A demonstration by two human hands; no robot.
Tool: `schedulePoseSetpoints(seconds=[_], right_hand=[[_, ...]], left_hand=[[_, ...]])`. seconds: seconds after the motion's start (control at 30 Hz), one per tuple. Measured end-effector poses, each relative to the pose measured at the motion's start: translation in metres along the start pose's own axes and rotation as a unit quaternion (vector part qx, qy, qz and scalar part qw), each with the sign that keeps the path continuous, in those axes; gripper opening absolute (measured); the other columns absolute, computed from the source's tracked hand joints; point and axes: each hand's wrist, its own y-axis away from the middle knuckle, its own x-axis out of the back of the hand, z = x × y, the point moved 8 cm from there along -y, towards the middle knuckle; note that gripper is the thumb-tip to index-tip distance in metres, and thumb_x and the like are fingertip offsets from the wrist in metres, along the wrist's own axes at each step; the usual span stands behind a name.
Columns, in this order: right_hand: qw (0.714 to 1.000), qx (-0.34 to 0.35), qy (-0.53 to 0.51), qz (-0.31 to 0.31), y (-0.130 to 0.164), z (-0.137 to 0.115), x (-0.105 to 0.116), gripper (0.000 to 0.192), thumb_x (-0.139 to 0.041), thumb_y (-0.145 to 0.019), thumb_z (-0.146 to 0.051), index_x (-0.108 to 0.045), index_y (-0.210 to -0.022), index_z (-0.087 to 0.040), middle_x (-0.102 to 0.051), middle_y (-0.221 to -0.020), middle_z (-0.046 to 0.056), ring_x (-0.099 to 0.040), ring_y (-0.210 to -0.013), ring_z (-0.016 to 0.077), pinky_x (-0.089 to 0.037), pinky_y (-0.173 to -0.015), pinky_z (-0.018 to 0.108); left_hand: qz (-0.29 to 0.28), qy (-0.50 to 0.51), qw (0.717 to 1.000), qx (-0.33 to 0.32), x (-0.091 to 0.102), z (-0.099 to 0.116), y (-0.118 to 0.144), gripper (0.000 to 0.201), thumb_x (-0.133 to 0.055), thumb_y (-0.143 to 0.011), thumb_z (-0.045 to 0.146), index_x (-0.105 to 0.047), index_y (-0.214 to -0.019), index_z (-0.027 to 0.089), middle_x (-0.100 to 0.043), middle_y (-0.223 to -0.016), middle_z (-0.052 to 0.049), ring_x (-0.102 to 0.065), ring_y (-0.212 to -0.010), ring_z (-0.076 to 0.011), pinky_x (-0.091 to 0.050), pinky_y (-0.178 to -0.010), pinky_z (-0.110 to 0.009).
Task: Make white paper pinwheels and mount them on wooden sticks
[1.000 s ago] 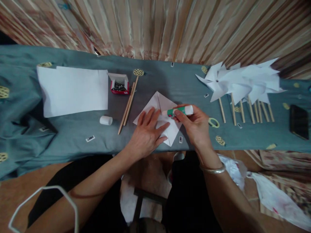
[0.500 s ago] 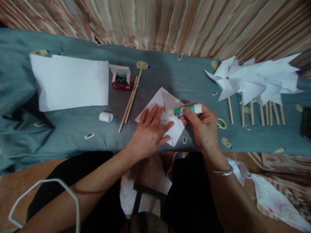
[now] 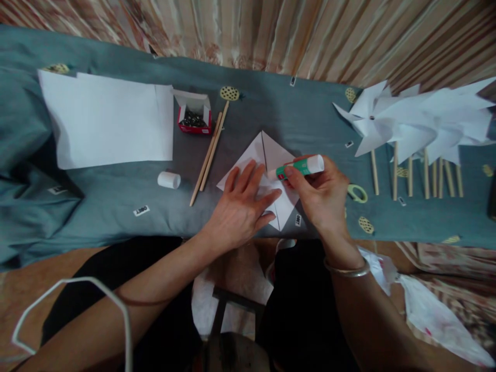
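A white paper square [image 3: 281, 147] with cut lines running in from its corners lies on the cloth in front of me. My left hand [image 3: 242, 206] rests on its left part with the fingers spread. In my right hand [image 3: 321, 194] is a green and white glue stick [image 3: 296, 169], tilted, its uncapped tip at the middle of the paper. Whether the tip touches the paper I cannot tell. The white glue cap [image 3: 169, 180] lies to the left. Two wooden sticks [image 3: 207, 160] lie between the cap and the paper.
A stack of white paper [image 3: 112, 124] lies at the left beside a red box [image 3: 194, 121] of small dark metal pieces. Several paper pinwheels [image 3: 411, 121] on wooden sticks lie at the right. A yellow-green scissors handle [image 3: 357, 193] shows beside my right hand. Curtains hang behind the table.
The glue stick has tilted, its white base end rising, while its tip stays near the paper's middle. My left hand still lies on the paper. The whole view has shifted slightly.
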Motion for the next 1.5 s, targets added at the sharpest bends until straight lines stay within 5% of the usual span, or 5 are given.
schedulePoseSetpoints(seconds=[0.53,1.5], right_hand=[[0.982,0.048,0.167,-0.070,0.004,-0.004,-0.012,0.027,-0.065,-0.084,-0.054,-0.059,-0.096,-0.031,-0.071,-0.084,0.001,-0.071,-0.080,0.0255,-0.059,-0.072,0.042],[0.967,0.061,0.223,-0.110,0.010,-0.023,-0.025,0.025,-0.059,-0.087,-0.052,-0.058,-0.097,-0.028,-0.066,-0.082,0.002,-0.064,-0.068,0.0212,-0.048,-0.062,0.035]], left_hand=[[-0.019,0.002,1.000,0.010,-0.001,0.000,-0.001,0.047,-0.058,-0.090,0.043,-0.056,-0.134,0.026,-0.033,-0.157,-0.015,-0.024,-0.147,-0.0418,-0.023,-0.115,-0.063],[-0.020,-0.005,1.000,0.009,0.000,0.002,-0.001,0.048,-0.059,-0.089,0.044,-0.056,-0.132,0.024,-0.039,-0.153,-0.015,-0.028,-0.145,-0.0415,-0.024,-0.115,-0.063]])
